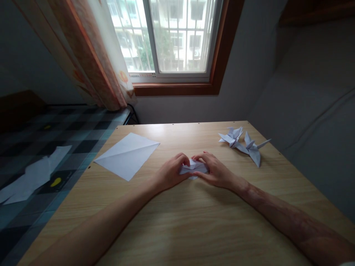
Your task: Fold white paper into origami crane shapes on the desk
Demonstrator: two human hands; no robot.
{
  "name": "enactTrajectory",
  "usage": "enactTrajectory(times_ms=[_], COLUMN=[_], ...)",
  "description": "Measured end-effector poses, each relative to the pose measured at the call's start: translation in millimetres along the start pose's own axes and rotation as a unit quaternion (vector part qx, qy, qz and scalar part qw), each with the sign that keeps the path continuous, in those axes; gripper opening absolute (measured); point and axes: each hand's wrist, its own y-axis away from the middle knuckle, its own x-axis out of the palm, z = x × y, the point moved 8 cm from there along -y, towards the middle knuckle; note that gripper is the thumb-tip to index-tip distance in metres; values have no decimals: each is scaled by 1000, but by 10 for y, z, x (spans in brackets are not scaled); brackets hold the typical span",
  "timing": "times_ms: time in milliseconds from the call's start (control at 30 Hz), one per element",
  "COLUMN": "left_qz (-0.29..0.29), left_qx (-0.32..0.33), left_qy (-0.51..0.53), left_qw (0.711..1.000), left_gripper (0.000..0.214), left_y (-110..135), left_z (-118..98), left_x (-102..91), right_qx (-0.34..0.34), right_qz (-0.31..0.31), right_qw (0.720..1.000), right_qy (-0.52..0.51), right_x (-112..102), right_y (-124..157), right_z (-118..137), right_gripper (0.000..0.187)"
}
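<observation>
White paper (194, 168) held btwn L hand (175, 169) & R hand (215, 169), prob. touching table (180, 214).

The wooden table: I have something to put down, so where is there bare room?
Bare wooden table shows between the forearms, nearer than the hands; beyond them, between the white sheet and paper cranes; and right of the right forearm, nearer than the cranes. Crowded: around the folded paper.

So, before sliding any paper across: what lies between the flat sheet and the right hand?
In the head view, the left hand and folded paper lie between the flat sheet and the right hand.
</observation>
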Motion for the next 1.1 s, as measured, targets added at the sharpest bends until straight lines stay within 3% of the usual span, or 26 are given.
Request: enactTrajectory(times_ms=[167,267,400,700,867,1100], left_qz=[10,4,-44,-65,-130,-62], left_qx=[33,52,58,-53,37,89], left_qy=[-37,-66,-75,54,11,-100], left_qw=[999,996,994,995,991,989], left_gripper=[22,24,35,27,19,13], left_y=[28,28,5,29,47,28], left_z=[-90,-141,-179,-11,-200,-273], left_x=[1,-8,-108,-155,-274,-139], right_qx=[-16,-28,-41,-106,-99,-87], right_qz=[9,-7,-36,-112,-127,-45], right_qw=[1000,999,998,988,985,991], right_qy=[9,16,5,26,65,91], right_x=[4,-21,-67,-175,-247,-135], right_y=[-9,-11,4,37,104,103], right_z=[20,15,12,156,192,110], right_gripper=[14,9,6,9,13,14])
